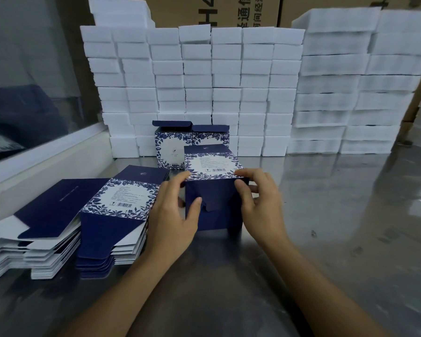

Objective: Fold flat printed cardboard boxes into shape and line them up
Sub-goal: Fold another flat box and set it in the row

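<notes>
Steel tabletop (326, 227), reflective, carrying all items; positions given from the box in hand (213, 190), which stands near the middle of the tabletop. Far left of it: a stack of flat box blanks (34, 229), navy panels up, white edges fanned. Just left of it: a second stack of flat blanks (117, 215), top sheet showing a blue floral border, a white label panel and a barcode. Left hand (174, 215): fingers curled round the box's left side, thumb pressed on the navy bottom flaps facing the viewer. The box itself: folded into shape, tipped so its labelled, barcoded face looks upward and its navy flap end faces the person; lower edge touching the tabletop. Right hand (260, 203): fingers curled on the box's right edge, fingertips at the upper right corner, gripping it. Behind the box: two folded boxes (192, 142) standing upright side by side, touching, lids raised, floral fronts toward the viewer. Behind those, running left to right: a wall of stacked white foam blocks (204, 88), with a taller, blurred white stack (355, 88) to the right of the box. Brown printed cartons (229, 10) above the foam.
</notes>
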